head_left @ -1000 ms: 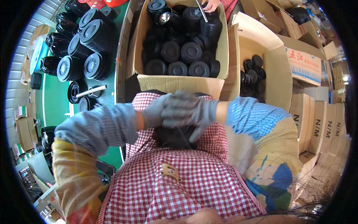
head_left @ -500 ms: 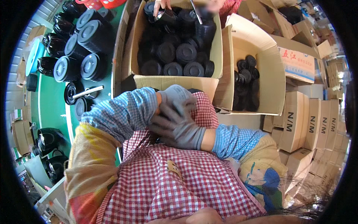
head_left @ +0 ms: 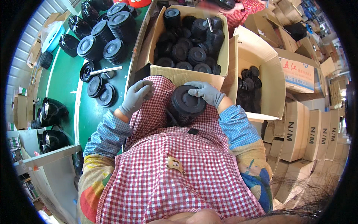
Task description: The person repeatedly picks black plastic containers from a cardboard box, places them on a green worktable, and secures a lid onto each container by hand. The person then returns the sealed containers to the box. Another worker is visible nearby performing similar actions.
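A stack of black round lids (head_left: 185, 104) sits in my lap, nestled in a fold of my red checked apron (head_left: 175, 164). My right hand (head_left: 207, 93), in a grey glove, lies over the far right edge of the top lid with its fingers curved onto it. My left hand (head_left: 136, 98), also gloved, is to the left of the stack and grips the raised edge of the apron. The lower lids of the stack are hidden by the cloth.
An open cardboard box (head_left: 179, 73) full of black lids stands just ahead of my knees. A second open box (head_left: 261, 59) on the right holds small black caps. Lid stacks (head_left: 112, 22) and black pots (head_left: 52, 110) sit on the green table (head_left: 63, 74). Cartons (head_left: 302, 130) are piled at right.
My hands were pressed together over my lap, the left arm crossing over. Now they have parted, the left hand has gone left to the apron edge, and the lid stack shows.
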Motion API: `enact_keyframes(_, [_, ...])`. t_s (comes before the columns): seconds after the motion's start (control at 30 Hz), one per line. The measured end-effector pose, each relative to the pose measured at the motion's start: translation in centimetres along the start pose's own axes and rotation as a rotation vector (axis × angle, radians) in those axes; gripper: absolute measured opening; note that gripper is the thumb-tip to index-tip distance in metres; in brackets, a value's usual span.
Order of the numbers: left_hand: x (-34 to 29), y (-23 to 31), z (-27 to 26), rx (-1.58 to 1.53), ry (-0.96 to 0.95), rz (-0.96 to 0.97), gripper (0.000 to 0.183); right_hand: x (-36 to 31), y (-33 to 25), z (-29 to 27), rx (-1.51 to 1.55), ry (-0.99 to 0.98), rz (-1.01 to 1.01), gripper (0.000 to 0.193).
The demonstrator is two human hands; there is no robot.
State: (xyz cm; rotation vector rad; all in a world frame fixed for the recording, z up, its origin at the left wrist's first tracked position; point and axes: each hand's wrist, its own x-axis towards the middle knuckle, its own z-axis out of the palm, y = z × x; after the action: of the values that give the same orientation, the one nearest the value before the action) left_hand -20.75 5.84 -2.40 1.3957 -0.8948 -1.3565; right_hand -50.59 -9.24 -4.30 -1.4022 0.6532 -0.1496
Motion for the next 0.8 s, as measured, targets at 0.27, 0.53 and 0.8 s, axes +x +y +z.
enact_keyframes(0.27, [-3.8, -0.7, 0.0, 0.193, -0.239, -0.168, 0.039, -6.0, -5.5, 1.3, 0.019, 0.247, -0.274, 0.065])
enact_keyframes(0.53, [-8.3, -1.6, -0.8, -0.957, -0.494, -0.352, 0.051, -5.0, -14.8, 6.0, -0.12, 0.139, -0.495, 0.097])
enact_keyframes(0.8, [-19.2, 3.6, -16.5, -0.462, 0.465, 0.502, 0.047, 4.3, -9.3, 7.8, -0.132, 0.242, -0.405, 0.045])
